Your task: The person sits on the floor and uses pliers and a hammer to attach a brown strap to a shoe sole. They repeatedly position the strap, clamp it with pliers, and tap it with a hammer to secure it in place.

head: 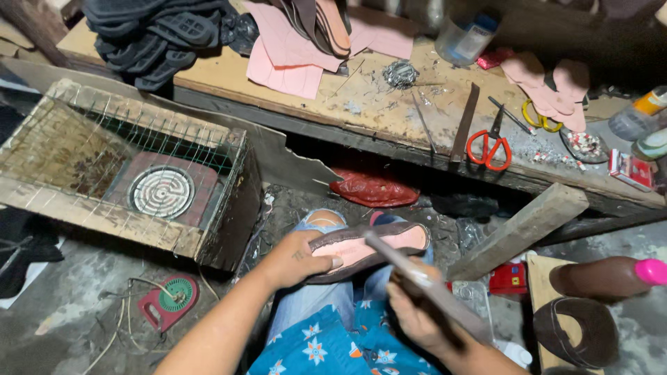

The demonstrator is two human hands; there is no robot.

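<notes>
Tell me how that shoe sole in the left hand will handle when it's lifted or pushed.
The shoe sole is thin and flat, so it is probably light and bends easily. The left hand grips one end and the rest stays level, which suggests some stiffness. Flat, so it is unlikely to roll.

**Packages and labels in view**

I count five items.

1. Small flat red-and-white cardboard box (631,169), at the far right edge of the wooden workbench, lying slightly askew.
2. Clear plastic jar with a blue-and-white label band (467,36), at the back of the bench, upper right of centre, blurred.
3. Grey squeeze bottle with an orange-yellow cap (639,115), lying tilted at the bench's right end, just above the red-and-white box.
4. Pale bottle with a green band (653,144), partly cut off at the right border, just beside the grey bottle.
5. Small red rectangular box with a pale label patch (508,278), on the floor under the bench, near a slanted wooden plank.

I see no signs or screens.
</notes>
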